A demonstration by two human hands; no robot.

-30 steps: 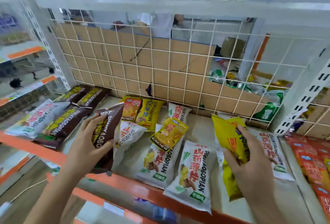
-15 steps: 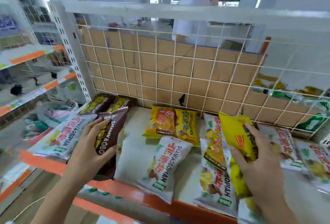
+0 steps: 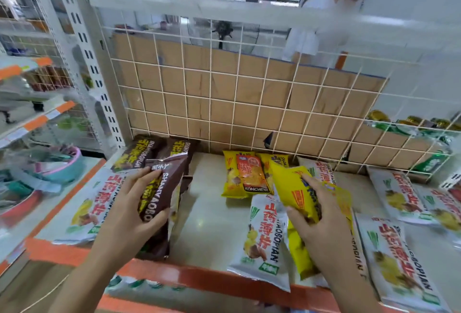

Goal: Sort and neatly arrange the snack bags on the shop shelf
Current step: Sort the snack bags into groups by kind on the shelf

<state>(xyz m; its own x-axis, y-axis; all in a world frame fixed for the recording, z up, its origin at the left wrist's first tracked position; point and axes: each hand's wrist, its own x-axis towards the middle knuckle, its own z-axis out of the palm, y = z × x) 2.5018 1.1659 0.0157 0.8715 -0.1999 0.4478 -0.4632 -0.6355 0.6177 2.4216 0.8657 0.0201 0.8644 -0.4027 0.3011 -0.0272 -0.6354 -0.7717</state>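
The left hand point(image 3: 129, 215) wraps thumb and curled fingers round a glossy dark-brown foil snack bag point(image 3: 166, 188), held tilted above the cream metal shelf point(image 3: 209, 215). The right hand point(image 3: 321, 220) pinches a bright yellow plastic snack bag point(image 3: 290, 188) between thumb and curled fingers. A white printed snack bag point(image 3: 264, 240) lies flat just left of that thumb, and a yellow-and-orange packet point(image 3: 245, 175) lies beyond the fingertips.
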